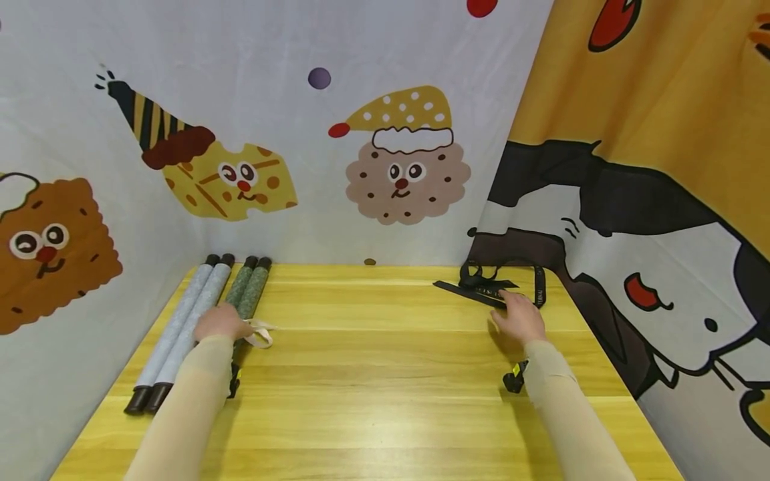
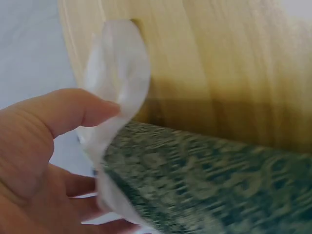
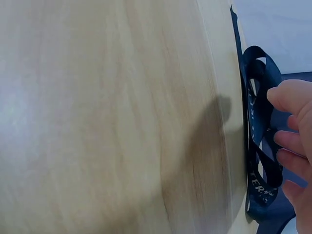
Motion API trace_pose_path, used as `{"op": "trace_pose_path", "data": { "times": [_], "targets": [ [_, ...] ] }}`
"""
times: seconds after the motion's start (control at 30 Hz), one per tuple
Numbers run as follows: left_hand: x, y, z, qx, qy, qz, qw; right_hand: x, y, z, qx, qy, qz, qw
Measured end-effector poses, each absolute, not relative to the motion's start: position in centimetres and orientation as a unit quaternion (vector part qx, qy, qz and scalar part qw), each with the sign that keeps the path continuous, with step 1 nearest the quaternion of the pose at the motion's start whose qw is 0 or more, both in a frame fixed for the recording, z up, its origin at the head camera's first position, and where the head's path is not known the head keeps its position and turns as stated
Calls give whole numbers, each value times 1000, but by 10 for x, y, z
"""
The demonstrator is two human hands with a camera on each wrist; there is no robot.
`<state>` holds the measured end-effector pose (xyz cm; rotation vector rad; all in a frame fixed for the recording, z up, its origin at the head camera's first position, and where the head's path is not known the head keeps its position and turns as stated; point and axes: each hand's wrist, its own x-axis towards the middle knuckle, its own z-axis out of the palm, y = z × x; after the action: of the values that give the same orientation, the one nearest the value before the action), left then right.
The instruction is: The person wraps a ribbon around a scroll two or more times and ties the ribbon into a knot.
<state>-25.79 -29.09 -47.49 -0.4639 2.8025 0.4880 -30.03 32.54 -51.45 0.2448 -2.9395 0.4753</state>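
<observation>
At the left of the table, my left hand (image 1: 221,322) reaches over two green patterned rolls (image 1: 255,288) with dark end caps. A white ribbon (image 2: 127,63) loops around the near roll. In the left wrist view the thumb lies along the ribbon's edge, and the other fingers are spread out below it, with the green roll beyond them. On the right side, my right hand (image 1: 522,317) hovers beside a loosely heaped black ribbon (image 3: 263,92) with pale lettering. Its fingers are slightly bent and apart, thumb tip right at a loop, and they hold nothing.
Two long pale grey-blue rolls (image 1: 180,321) with dark caps lie left of the green ones. The wooden table (image 1: 373,374) meets a white printed cloth (image 1: 289,40) at the back and left, and a yellow cartoon cloth (image 1: 680,100) at the right.
</observation>
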Motion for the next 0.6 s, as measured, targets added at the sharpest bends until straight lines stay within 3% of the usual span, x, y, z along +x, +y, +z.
{"op": "trace_pose_path", "data": {
  "times": [0.17,0.6],
  "targets": [
    [-255,-280,-467,-143,973,138,114,-305,325,-515,75,-983,155,60],
    [-254,-242,-460,-56,990,130,11,-327,300,-518,98,-983,149,44]
  ]
}}
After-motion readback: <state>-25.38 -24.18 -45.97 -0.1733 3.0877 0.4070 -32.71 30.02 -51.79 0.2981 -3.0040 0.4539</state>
